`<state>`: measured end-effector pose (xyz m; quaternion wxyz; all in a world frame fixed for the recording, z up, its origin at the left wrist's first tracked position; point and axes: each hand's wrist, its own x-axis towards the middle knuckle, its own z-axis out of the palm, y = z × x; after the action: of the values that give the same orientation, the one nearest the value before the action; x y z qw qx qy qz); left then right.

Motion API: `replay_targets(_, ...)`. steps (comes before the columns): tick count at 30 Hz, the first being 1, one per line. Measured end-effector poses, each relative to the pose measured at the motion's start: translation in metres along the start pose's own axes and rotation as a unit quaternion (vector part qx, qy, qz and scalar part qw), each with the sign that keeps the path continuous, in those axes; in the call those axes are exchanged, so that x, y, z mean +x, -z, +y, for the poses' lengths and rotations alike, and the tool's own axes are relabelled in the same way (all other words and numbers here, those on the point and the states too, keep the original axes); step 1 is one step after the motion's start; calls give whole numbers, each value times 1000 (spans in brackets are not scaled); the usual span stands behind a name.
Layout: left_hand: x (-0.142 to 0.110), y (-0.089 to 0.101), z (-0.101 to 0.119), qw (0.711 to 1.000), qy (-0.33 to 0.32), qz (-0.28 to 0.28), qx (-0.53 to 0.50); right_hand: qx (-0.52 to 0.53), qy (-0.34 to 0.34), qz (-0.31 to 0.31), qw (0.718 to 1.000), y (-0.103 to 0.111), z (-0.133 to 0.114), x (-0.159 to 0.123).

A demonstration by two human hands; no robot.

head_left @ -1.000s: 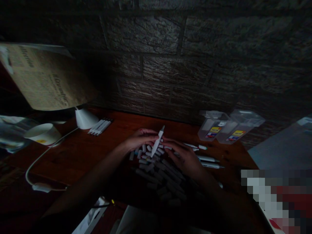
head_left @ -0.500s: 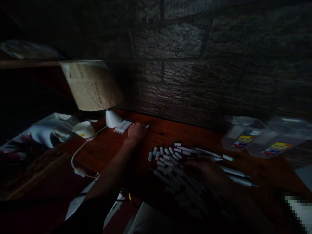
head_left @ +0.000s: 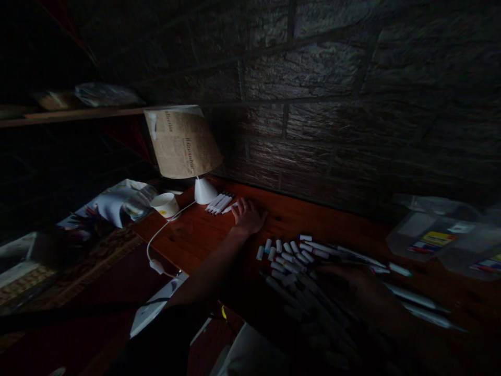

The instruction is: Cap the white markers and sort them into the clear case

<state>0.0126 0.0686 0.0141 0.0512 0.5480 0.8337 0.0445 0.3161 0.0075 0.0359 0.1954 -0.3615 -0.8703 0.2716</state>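
My left hand (head_left: 248,215) reaches far left across the red-brown wooden table (head_left: 195,235), fingers stretched flat. Its fingertips are at the end of a single white marker (head_left: 228,209). That marker lies beside a neat row of white markers (head_left: 218,202) by the lamp's foot. My right hand (head_left: 344,282) rests in deep shadow on a big loose pile of markers (head_left: 289,258) in the middle of the table. Its fingers are too dark to make out. More long markers (head_left: 410,296) lie to the right of the pile.
A lamp with a printed paper shade (head_left: 183,141) and a white foot (head_left: 205,190) stands at the back left, its cable (head_left: 156,245) trailing off the table. A white cup (head_left: 166,204) and a glass (head_left: 136,206) sit nearby. Clear plastic marker cases (head_left: 430,237) lie at the right. A dark brick wall (head_left: 332,104) rises behind.
A second ago both hands held one white marker above the pile. My left hand carried it left to the row by the lamp. The view swung left.
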Motion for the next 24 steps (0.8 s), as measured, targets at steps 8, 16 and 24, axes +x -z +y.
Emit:
replay_targets(8,13,2,-17,1000,28,8,4,-8,2,-2,1000,0,-1,2)
replay_targets(16,16,4,-19,997,68,9,-18,11,-21,-15,1000,-3,5,1)
replay_targets(24,17,4,-20,998,63,25,-18,178,-154,66,970,18,-14,-2)
